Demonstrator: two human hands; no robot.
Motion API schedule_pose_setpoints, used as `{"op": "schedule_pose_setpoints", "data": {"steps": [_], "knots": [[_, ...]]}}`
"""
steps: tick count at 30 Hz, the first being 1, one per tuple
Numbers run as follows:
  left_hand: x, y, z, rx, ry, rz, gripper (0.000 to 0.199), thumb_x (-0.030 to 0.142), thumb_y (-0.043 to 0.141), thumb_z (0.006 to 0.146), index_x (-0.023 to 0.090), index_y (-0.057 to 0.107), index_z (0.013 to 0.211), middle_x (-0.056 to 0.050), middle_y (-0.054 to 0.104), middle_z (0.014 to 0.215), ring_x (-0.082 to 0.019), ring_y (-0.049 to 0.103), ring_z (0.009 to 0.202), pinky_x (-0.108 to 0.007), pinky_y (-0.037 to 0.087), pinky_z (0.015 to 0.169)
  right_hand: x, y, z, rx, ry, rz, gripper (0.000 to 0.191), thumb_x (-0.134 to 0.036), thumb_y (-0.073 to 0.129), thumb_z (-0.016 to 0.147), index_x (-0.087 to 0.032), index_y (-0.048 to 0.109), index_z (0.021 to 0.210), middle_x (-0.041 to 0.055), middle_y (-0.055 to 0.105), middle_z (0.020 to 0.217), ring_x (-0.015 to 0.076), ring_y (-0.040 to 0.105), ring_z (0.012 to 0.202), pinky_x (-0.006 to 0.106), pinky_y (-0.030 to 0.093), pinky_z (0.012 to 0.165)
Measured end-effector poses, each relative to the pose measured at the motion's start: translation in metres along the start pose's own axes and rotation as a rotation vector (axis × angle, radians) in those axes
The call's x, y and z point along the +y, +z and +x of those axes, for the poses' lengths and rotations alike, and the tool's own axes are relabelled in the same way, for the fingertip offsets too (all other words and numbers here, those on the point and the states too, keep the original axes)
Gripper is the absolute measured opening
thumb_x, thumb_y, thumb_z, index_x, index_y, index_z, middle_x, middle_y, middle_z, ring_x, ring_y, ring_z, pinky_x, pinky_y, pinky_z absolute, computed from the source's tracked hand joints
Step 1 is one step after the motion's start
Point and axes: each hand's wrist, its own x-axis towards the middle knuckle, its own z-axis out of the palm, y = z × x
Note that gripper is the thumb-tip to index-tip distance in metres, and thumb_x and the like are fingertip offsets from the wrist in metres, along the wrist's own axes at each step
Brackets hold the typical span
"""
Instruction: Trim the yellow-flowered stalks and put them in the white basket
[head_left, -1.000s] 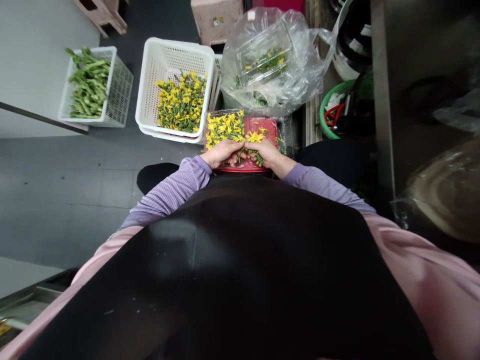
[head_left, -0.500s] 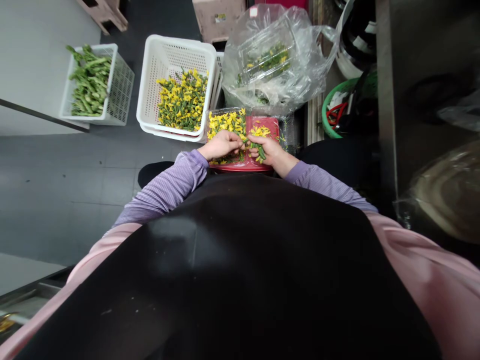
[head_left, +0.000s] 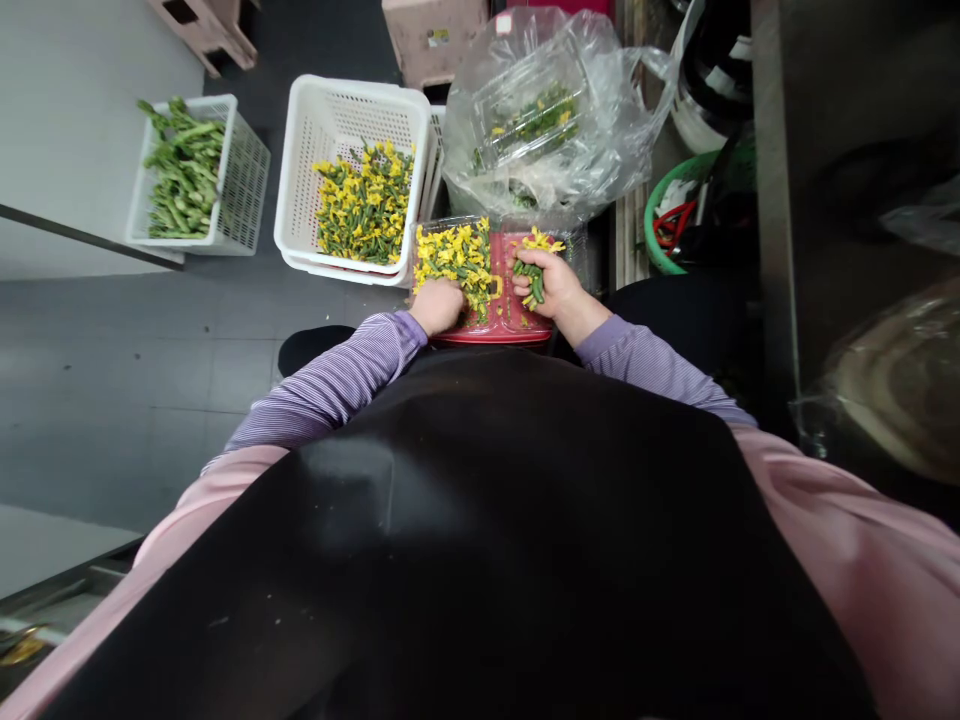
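1. Head view, 12 o'clock at top: right hand (head_left: 558, 288) curled round a flower bunch (head_left: 535, 284), green ends against the fingers, yellow blooms poking out toward 12.
2. Left hand (head_left: 439, 305), at 9 o'clock from the right, rests at the near edge of loose flowers (head_left: 459, 250); fingertips hidden, cannot tell whether it grips anything.
3. Loose flowers heaped on the 9 o'clock side of a clear tray (head_left: 516, 320), red base (head_left: 501, 338) below.
4. White basket (head_left: 319, 120), 10 o'clock from the hands, holds similar flowers; clear bag (head_left: 607, 150) near 12.
5. Handling, judged: pieces light; petals soft, easily bruised or shed. Green ends look firmer, maybe slick. Best hold: gentle pinch there, blooms free.
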Motion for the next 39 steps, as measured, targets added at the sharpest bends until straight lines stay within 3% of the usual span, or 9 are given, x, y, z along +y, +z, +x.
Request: {"op": "schedule_pose_setpoints", "data": {"steps": [3, 8, 12, 17, 19, 22, 29, 34, 39], "knots": [[0.009, 0.004, -0.001, -0.114, 0.02, 0.25, 0.036, 0.01, 0.047, 0.096, 0.003, 0.081, 0.102, -0.025, 0.077, 0.104, -0.035, 0.072, 0.107, -0.044, 0.047, 0.09, 0.005, 0.004, -0.002, -0.017, 0.043, 0.0, 0.021, -0.021, 0.072, 0.084, -0.019, 0.052, 0.082, -0.0044, 0.057, 0.069, 0.0039, 0.038, 0.047, 0.018, 0.026, 0.041], [0.015, 0.001, 0.011, -0.152, 0.1, 0.279, 0.03, 0.011, 0.053, 0.093, 0.007, 0.082, 0.101, -0.021, 0.079, 0.105, -0.031, 0.075, 0.102, -0.038, 0.05, 0.088, 0.008, 0.007, -0.006, 0.007, 0.1, -0.038, 0.026, -0.02, 0.077, 0.08, -0.02, 0.051, 0.08, -0.0048, 0.057, 0.067, 0.0041, 0.037, 0.046, 0.018, 0.025, 0.04], [-0.001, 0.001, 0.017, -0.024, 0.044, -0.002, 0.02, 0.019, 0.066, 0.086, 0.014, 0.083, 0.095, -0.014, 0.079, 0.106, -0.024, 0.075, 0.093, -0.03, 0.051, 0.08, 0.007, 0.003, -0.006, 0.028, 0.084, -0.061, 0.025, -0.021, 0.077, 0.08, -0.019, 0.052, 0.081, -0.0044, 0.058, 0.067, 0.0043, 0.036, 0.046, 0.019, 0.026, 0.04], [-0.025, -0.003, 0.01, 0.123, -0.213, -0.63, 0.017, 0.018, 0.069, 0.087, 0.011, 0.081, 0.098, -0.005, 0.075, 0.076, -0.015, 0.067, 0.067, -0.028, 0.054, 0.074, 0.017, 0.001, -0.001, 0.055, 0.057, -0.19, 0.026, -0.018, 0.08, 0.075, -0.017, 0.059, 0.09, -0.003, 0.061, 0.07, 0.0054, 0.04, 0.047, 0.021, 0.03, 0.043], [-0.028, -0.008, 0.003, 0.151, -0.281, -0.861, 0.019, 0.023, 0.074, 0.087, 0.01, 0.08, 0.101, -0.003, 0.073, 0.07, -0.012, 0.063, 0.058, -0.028, 0.055, 0.069, 0.023, 0.004, -0.001, 0.036, 0.031, -0.244, 0.031, -0.018, 0.083, 0.073, -0.018, 0.06, 0.094, -0.004, 0.06, 0.069, 0.0064, 0.042, 0.048, 0.023, 0.034, 0.045], [-0.023, -0.015, -0.004, 0.174, -0.277, -1.072, 0.021, 0.026, 0.08, 0.085, 0.011, 0.08, 0.099, -0.002, 0.07, 0.064, -0.01, 0.061, 0.053, -0.026, 0.056, 0.065, 0.032, 0.01, -0.002, -0.018, -0.018, -0.304, 0.035, -0.02, 0.087, 0.071, -0.02, 0.062, 0.096, -0.0057, 0.058, 0.066, 0.0076, 0.045, 0.049, 0.023, 0.037, 0.046], [0.01, -0.021, -0.001, 0.191, -0.234, -1.235, 0.02, 0.026, 0.075, 0.091, 0.009, 0.078, 0.101, 0.002, 0.064, 0.054, -0.009, 0.06, 0.048, -0.021, 0.053, 0.057, 0.037, 0.016, -0.01, -0.16, 0.034, -0.314, 0.041, -0.017, 0.092, 0.064, -0.021, 0.058, 0.087, -0.0075, 0.058, 0.06, 0.0063, 0.044, 0.048, 0.02, 0.03, 0.04], [0.008, -0.023, -0.001, 0.261, -0.311, -1.235, 0.024, 0.032, 0.069, 0.097, 0.009, 0.076, 0.093, 0.001, 0.064, 0.056, -0.007, 0.056, 0.045, -0.02, 0.053, 0.056, 0.032, 0.011, -0.01, -0.156, 0.015, -0.238, 0.043, -0.018, 0.093, 0.065, -0.022, 0.056, 0.086, -0.0083, 0.055, 0.059, 0.0065, 0.044, 0.047, 0.02, 0.031, 0.039], [0.01, -0.029, -0.01, 0.212, -0.341, -1.253, 0.031, 0.038, 0.068, 0.098, 0.008, 0.076, 0.094, 0.002, 0.06, 0.053, -0.007, 0.056, 0.045, -0.021, 0.054, 0.057, 0.029, 0.009, -0.008, -0.167, 0.024, -0.241, 0.038, -0.02, 0.091, 0.069, -0.02, 0.059, 0.09, -0.0053, 0.061, 0.064, 0.0069, 0.045, 0.048, 0.02, 0.032, 0.039]]}}
